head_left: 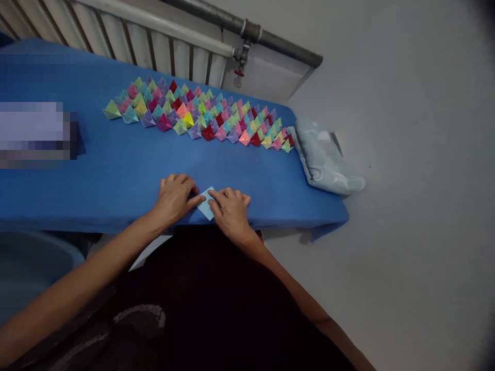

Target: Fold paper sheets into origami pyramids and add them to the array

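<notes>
Here, in the head view: one desk (251, 172), under one blue cloth, its near edge hanging down in front of the person.

Paper, small, light blue, one piece (208, 211): flat on the cloth near the front edge, one corner towards the person, between the two hands.

Hands, two. Left hand (174, 198): grip fairly wide, fingers curled and apart from the thumb, whose tip rests on the paper's left side. Right hand (231, 214): grip narrow, a small gap between thumb and index finger, both tips on the paper's right side. Neither hand is closed round anything.

Folded paper pieces (164, 122), pointed, several dozen: a long band of close rows, beyond the hands, in green, turquoise, purple, pink, red, yellow and orange. They overlap in the view, so an exact count is hard to give.

Folded grey-blue cloth bundle (328, 159), one: at the right end, just beside the band.

Radiator (158, 49), one, behind; dark pipe (286, 46), one, above it; red valve handle (239, 73), one.

Pixelated patch, one, at left: contents unreadable.
</notes>
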`<move>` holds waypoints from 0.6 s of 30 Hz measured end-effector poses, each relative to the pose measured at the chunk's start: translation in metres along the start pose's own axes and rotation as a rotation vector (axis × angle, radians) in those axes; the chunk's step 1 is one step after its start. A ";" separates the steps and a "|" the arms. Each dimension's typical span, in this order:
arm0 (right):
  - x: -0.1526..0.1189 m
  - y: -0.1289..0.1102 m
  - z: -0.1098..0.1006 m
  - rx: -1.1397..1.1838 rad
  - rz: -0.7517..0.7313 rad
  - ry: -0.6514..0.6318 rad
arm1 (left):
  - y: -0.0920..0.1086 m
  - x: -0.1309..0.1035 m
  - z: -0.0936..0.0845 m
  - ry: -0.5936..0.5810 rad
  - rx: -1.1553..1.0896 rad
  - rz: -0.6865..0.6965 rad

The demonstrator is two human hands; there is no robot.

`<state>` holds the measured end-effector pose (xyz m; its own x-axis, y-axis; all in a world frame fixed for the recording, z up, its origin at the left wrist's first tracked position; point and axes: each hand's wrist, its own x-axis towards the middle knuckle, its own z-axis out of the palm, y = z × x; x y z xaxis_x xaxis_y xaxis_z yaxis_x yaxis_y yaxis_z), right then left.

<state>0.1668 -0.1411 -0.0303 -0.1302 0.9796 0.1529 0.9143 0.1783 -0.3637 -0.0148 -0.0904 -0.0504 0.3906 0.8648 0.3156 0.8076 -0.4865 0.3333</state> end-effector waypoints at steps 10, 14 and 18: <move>-0.001 -0.003 -0.001 -0.122 -0.010 -0.042 | 0.000 -0.014 0.003 0.109 0.058 0.204; -0.001 -0.004 -0.003 -0.130 -0.017 -0.038 | 0.004 -0.021 0.000 0.114 0.082 0.382; 0.000 -0.003 -0.004 -0.131 -0.030 -0.041 | 0.007 -0.029 -0.006 0.089 0.198 0.446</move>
<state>0.1659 -0.1423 -0.0257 -0.1713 0.9775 0.1232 0.9518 0.1965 -0.2356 -0.0229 -0.1198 -0.0523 0.6854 0.5593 0.4662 0.6418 -0.7665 -0.0239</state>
